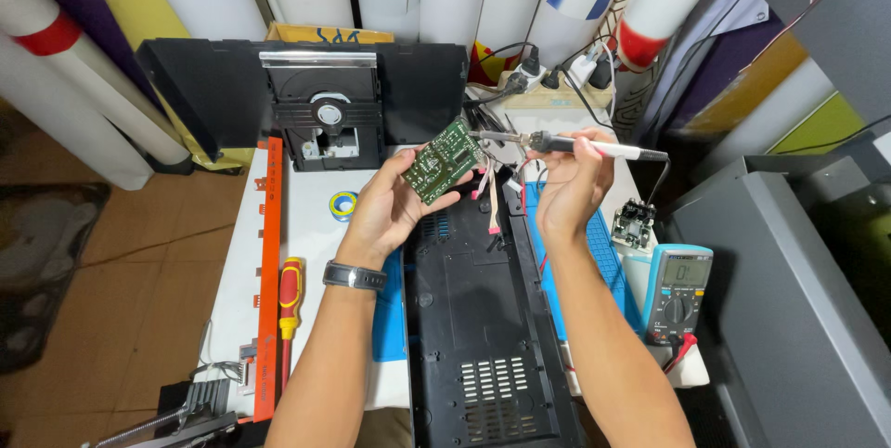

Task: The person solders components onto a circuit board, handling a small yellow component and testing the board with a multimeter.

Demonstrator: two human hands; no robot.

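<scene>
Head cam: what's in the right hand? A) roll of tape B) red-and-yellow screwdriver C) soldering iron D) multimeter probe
C: the right hand grips a soldering iron with its tip at the green circuit board held in the left hand; the screwdriver lies on the table.

Circuit board [442,159]: green, matt. Chassis [478,318] at 6 o'clock: black matt plastic. Screwdriver [290,295] handle: glossy red-yellow plastic.

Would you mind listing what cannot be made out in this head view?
- Circuit board lower edge: covered by left hand.
- Soldering iron grip: wrapped by right hand.
- Board's solder joints: too small.
- Black chassis near end: cut by bottom edge.
</scene>
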